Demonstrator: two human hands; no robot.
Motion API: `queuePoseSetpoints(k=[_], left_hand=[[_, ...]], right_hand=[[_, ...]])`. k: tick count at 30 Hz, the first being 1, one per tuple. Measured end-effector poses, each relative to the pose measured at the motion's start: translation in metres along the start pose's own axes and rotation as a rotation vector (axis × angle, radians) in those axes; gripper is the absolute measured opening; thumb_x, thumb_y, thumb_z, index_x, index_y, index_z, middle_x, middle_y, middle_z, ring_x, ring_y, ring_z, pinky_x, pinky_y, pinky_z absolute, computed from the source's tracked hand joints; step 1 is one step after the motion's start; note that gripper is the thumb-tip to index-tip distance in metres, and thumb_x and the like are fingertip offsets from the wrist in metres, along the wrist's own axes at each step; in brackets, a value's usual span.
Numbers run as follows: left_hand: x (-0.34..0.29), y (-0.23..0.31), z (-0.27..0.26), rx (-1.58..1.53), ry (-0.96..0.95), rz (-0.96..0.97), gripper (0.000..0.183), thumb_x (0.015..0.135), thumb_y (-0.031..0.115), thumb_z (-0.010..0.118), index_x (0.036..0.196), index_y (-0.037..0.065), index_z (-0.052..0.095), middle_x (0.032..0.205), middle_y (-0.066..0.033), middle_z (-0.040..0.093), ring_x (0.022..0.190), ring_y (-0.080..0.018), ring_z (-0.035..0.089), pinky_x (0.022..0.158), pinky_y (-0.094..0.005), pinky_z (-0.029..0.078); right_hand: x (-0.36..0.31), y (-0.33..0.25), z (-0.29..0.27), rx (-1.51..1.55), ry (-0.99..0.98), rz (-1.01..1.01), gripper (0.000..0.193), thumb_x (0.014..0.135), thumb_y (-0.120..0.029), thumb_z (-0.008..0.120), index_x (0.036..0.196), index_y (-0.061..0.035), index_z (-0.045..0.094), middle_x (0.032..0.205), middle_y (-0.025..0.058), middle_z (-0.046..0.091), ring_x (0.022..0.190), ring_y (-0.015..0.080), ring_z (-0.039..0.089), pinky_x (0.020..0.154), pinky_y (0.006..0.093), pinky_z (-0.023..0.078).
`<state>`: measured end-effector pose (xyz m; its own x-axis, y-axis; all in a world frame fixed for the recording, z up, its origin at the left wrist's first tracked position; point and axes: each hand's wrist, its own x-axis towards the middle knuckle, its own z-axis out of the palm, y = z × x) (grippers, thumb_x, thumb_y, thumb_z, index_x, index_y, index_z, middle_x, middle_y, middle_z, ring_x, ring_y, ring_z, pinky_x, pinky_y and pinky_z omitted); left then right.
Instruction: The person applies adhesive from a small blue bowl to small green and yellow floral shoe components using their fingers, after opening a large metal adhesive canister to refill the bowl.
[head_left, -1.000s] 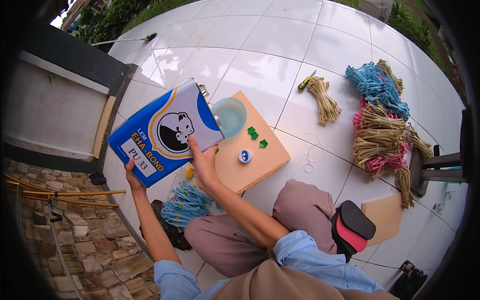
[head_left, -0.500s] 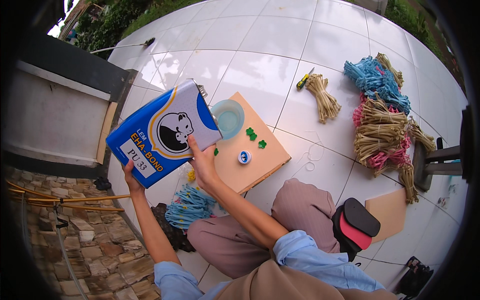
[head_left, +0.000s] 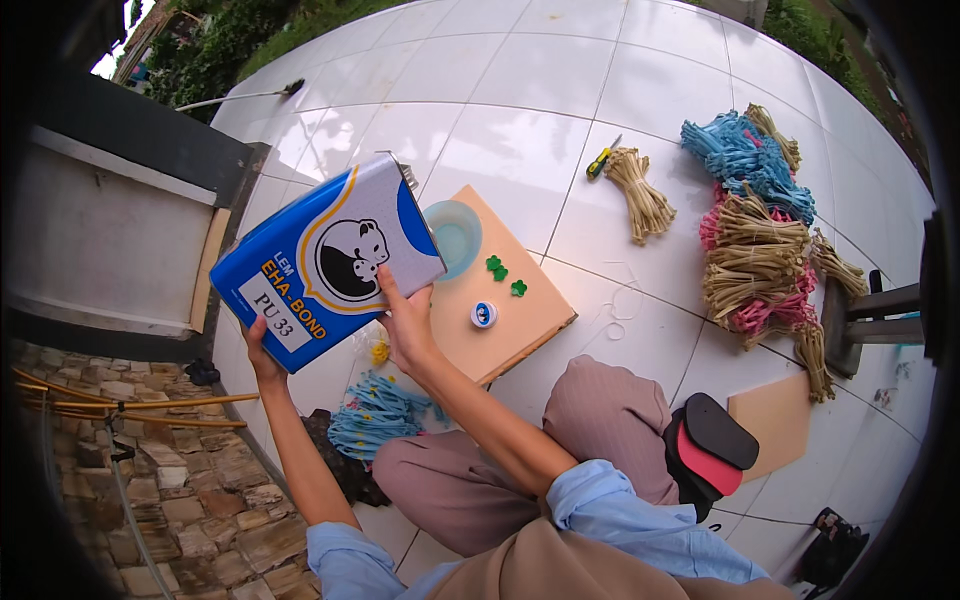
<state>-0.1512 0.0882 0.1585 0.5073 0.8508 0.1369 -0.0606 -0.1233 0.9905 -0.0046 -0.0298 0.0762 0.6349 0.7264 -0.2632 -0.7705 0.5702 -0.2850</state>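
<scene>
A large rectangular blue and white glue can (head_left: 310, 260) is tilted between my two hands, its capped-looking metal spout end (head_left: 408, 176) toward the upper right. My left hand (head_left: 264, 355) grips its lower corner, and my right hand (head_left: 410, 325) presses against its right side. Just past the can, a translucent bluish bowl (head_left: 458, 242) stands on a tan board (head_left: 500, 345), partly covered by the can. On that board lie a few green flower shapes (head_left: 497, 268) and a small round white container (head_left: 484, 315). Whether anything flows from the can cannot be seen.
A bundle of light-blue stems (head_left: 372, 418) lies beside my knee. Farther right are a screwdriver (head_left: 603, 160), a tan stem bundle (head_left: 640, 195) and a large pile of tan, blue and pink bundles (head_left: 755, 250). Black and red sandals (head_left: 715, 445) rest by my other knee.
The can has shifted slightly away from me, still in both hands. One green flower piece near my right hand is now hidden. The whole view has moved a little.
</scene>
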Motion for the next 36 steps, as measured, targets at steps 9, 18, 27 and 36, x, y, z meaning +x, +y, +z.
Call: queuePoseSetpoints(k=[9,18,27,36], left_hand=[[-0.015,0.006,-0.016,0.101,-0.001,0.035,0.07,0.078,0.037,0.058,0.131,-0.001,0.034,0.118,-0.0163,0.052,0.104,-0.0254,0.055,0.088,-0.0353,0.045],[-0.017,0.002,-0.019,0.043,0.007,0.037,0.07,0.078,0.038,0.057,0.131,-0.001,0.033,0.12,-0.0153,0.051,0.106,-0.0251,0.054,0.09,-0.0358,0.044],[-0.032,-0.04,-0.017,-0.212,0.131,-0.023,0.067,0.077,0.036,0.057,0.131,0.001,0.035,0.12,-0.0148,0.052,0.104,-0.0269,0.055,0.089,-0.0375,0.046],[-0.069,-0.096,0.033,-0.612,0.382,0.064,0.07,0.077,0.046,0.053,0.132,0.007,0.034,0.122,-0.0121,0.049,0.107,-0.0279,0.053,0.085,-0.0412,0.049]], right_hand=[[-0.013,-0.012,0.008,0.011,-0.017,0.187,0.074,0.086,-0.03,0.061,0.137,-0.0153,0.009,0.138,0.0121,0.028,0.126,0.0279,0.033,0.094,0.0502,0.039],[-0.01,-0.002,0.006,-0.027,-0.017,0.075,0.083,0.082,-0.034,0.066,0.133,-0.0041,0.008,0.131,0.0165,0.031,0.12,0.0231,0.037,0.098,0.0327,0.035],[-0.007,-0.005,0.0,-0.373,0.055,-0.031,0.088,0.079,-0.034,0.068,0.134,0.0001,0.008,0.132,0.021,0.031,0.122,0.0266,0.037,0.1,0.0359,0.033],[-0.005,-0.005,0.006,-0.624,-0.13,-0.455,0.103,0.067,-0.03,0.079,0.134,0.0009,0.006,0.127,0.0192,0.017,0.124,0.0366,0.029,0.102,0.0445,0.031]])
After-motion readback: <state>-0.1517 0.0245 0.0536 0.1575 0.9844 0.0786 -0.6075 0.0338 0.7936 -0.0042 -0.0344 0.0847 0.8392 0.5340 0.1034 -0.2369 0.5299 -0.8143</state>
